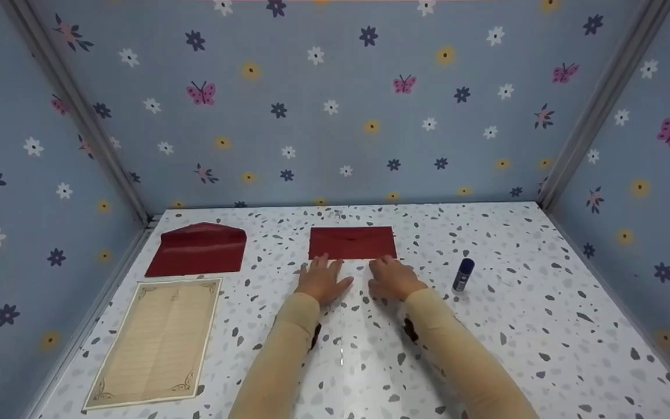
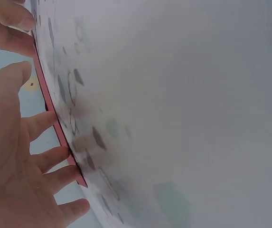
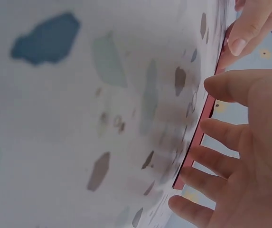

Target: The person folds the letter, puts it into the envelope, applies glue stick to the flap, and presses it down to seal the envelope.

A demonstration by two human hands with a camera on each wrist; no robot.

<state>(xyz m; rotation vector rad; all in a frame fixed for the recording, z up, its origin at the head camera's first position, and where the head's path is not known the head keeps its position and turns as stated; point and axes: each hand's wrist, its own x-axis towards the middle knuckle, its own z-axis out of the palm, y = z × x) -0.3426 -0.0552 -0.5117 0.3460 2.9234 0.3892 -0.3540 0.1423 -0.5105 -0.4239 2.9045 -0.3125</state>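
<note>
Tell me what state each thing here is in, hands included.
Middle envelope: flap down; sealed or not, unclear.
Left envelope: flap open.
Paper: unfolded.
Tube: capped.
Left hand: fingers extended, at middle envelope's near edge.
Right hand: likewise.

White grey-speckled desk (image 1: 486,343); blue floral-patterned wall (image 1: 346,75) behind.
Left: open-flap red envelope (image 1: 198,255), bordered cream paper sheet (image 1: 156,340). Right: dark-blue-capped cylindrical tube (image 1: 463,274).

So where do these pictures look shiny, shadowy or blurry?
Head view: glare low on the table, a sheen on the open envelope; left wrist view: table washed out and soft, dim patches beside the left hand; right wrist view: a big dark speck out of focus, dim patches beside the right hand.
</note>
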